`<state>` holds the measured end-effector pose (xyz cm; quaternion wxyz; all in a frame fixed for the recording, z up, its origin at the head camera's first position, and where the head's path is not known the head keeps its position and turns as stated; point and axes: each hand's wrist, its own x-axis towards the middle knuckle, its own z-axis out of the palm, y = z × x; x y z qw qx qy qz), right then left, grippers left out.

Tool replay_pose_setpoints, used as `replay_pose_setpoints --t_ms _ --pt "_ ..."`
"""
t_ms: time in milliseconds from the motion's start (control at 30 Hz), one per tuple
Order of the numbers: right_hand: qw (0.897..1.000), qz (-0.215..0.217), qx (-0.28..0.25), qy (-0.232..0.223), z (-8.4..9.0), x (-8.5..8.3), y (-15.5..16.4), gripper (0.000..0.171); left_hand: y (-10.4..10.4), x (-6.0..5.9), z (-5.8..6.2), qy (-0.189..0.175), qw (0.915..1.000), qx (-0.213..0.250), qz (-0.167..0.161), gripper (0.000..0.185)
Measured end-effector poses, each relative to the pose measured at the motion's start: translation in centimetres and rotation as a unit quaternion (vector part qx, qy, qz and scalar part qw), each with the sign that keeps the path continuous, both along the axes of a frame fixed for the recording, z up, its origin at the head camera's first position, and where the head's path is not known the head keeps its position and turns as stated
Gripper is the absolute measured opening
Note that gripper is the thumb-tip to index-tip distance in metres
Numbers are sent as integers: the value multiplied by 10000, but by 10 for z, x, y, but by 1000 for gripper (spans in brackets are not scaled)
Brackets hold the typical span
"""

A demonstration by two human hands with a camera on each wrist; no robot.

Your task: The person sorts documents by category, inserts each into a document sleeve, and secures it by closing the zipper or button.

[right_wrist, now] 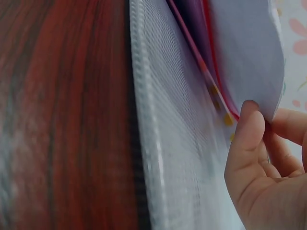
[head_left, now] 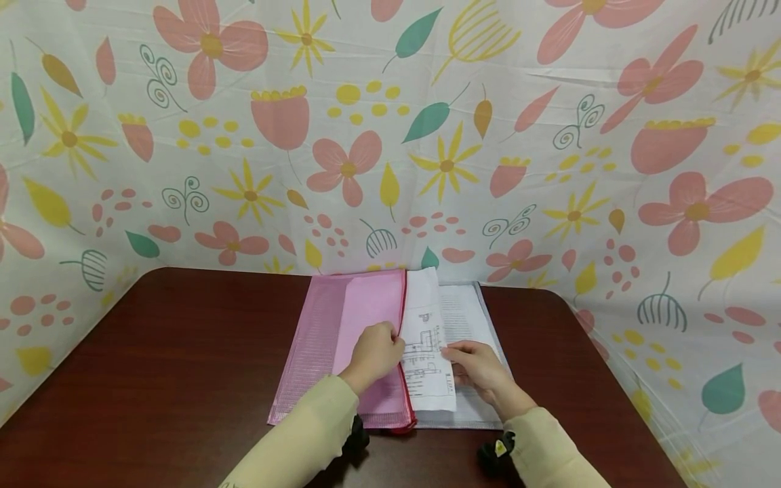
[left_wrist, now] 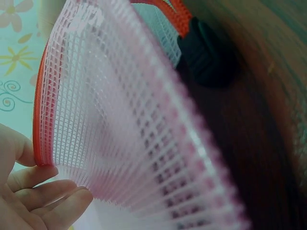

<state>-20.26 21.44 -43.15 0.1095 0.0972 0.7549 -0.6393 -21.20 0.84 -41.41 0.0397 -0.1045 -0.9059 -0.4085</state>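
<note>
A pink mesh zip pouch [head_left: 305, 359] with a red zipper edge lies at the middle of the table, its zipper side toward the right. My left hand [head_left: 377, 349] pinches that edge between thumb and finger; the left wrist view shows the mesh [left_wrist: 105, 120] lifted and bowed. A white printed sheet [head_left: 424, 305] with line drawings sticks out from the pouch's opening, its left part hidden inside. The sheet's right edge is pinched by my right hand [head_left: 482, 369]. Under both lies a pale grey mesh pouch [head_left: 472, 305], partly covered.
The dark brown table [head_left: 152, 366] has rounded far corners. Behind it and along the sides hangs a white cloth [head_left: 366, 224] with printed flowers and leaves. Each wrist wears a black device, such as the right one [head_left: 497, 454].
</note>
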Motion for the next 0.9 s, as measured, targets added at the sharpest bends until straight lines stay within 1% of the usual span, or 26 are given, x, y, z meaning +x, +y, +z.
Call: replay_pose_setpoints --t_ms 167,433,600,733,900 --pt "10000 11 -59 19 0 0 -5 32 1 1 0 88 10000 40 7 16" --pt "10000 0 -8 -10 -2 -1 -13 30 2 0 0 138 9999 73 -2 15" --pt "10000 -5 88 -6 -1 -4 -16 35 2 1 1 82 9999 99 -15 14" --pt "9991 -106 360 177 3 -10 -17 38 3 3 1 -45 9999 87 -30 14" --pt "9949 -144 874 477 12 -17 -16 33 4 4 3 -59 10000 68 13 13"
